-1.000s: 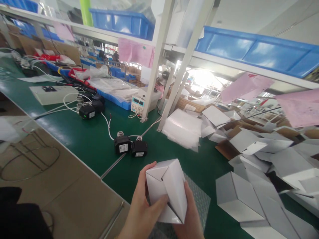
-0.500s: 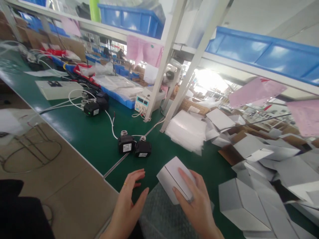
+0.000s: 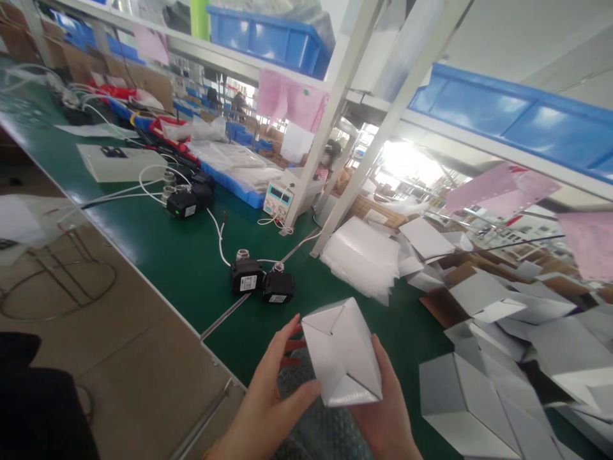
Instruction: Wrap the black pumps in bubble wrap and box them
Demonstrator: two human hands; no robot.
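Note:
A small white cardboard box point(image 3: 342, 351) is tilted above the near part of the green bench, its end with folded flaps and dark slits facing me. My right hand point(image 3: 383, 409) grips it from the right and below, with most of the fingers hidden behind it. At the box's left side is my left hand point(image 3: 282, 377), fingers apart; its fingertips and thumb are right at the box edge, and whether they press on it is unclear. Beyond the hands stand two black devices with metal fittings, one point(image 3: 246, 278) beside the other point(image 3: 278, 287).
Several white boxes point(image 3: 460, 390) are heaped on the right. A stack of clear plastic bags point(image 3: 361, 255) lies ahead. Bubble wrap point(image 3: 311, 421) is beneath my hands. A power supply point(image 3: 278, 199) stands by the shelf post point(image 3: 347, 176). More black devices point(image 3: 182, 204) sit farther left.
My right hand has turned the white box so its flapped end faces me, shifting from on top of it to its right side and underneath. My left hand has moved right, up to the box.

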